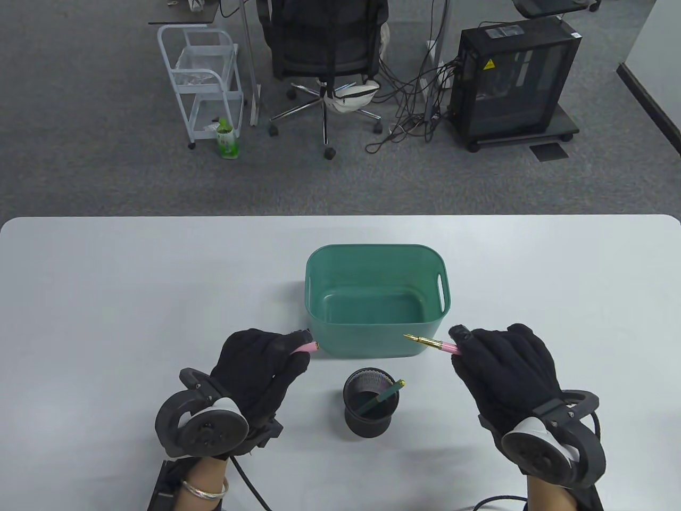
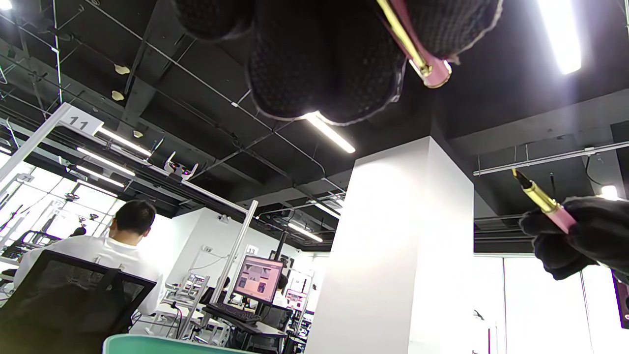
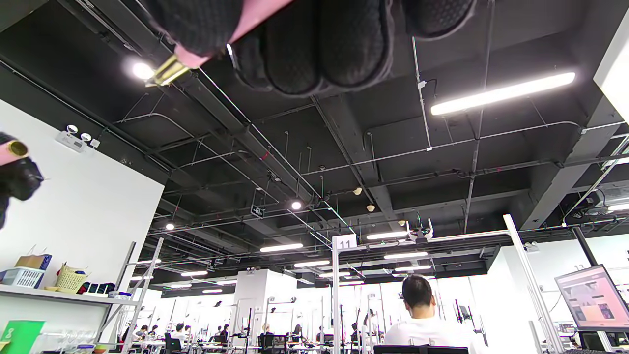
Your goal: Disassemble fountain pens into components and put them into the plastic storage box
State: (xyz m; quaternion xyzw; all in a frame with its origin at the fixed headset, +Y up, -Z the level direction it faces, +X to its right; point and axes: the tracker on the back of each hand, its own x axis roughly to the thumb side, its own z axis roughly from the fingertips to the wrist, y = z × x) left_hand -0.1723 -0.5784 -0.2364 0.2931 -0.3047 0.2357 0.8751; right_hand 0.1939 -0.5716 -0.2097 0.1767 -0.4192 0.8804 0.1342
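Left hand [image 1: 255,367] grips the pink pen cap [image 1: 307,347], fingers curled round it; only its gold-rimmed open end sticks out, just beside the near left corner of the green box [image 1: 319,298]. Right hand [image 1: 505,367] grips the pink pen body [image 1: 446,348], with the gold nib [image 1: 412,337] bare and pointing left in front of the box's near wall. Cap and body are well apart.

Box sits mid-surface on the white surface [image 1: 106,298]. Nearer than the box is a black mesh cup [image 1: 371,404], a dark green pen [image 1: 380,399] leaning inside.

Beyond the surface: grey carpet, office chair [image 1: 324,48], white cart [image 1: 205,80], black PC case [image 1: 513,80].

Most of the cap and body is hidden inside the gloves. Wrist views show mostly ceiling; the box floor looks bare, though its near part is hidden.
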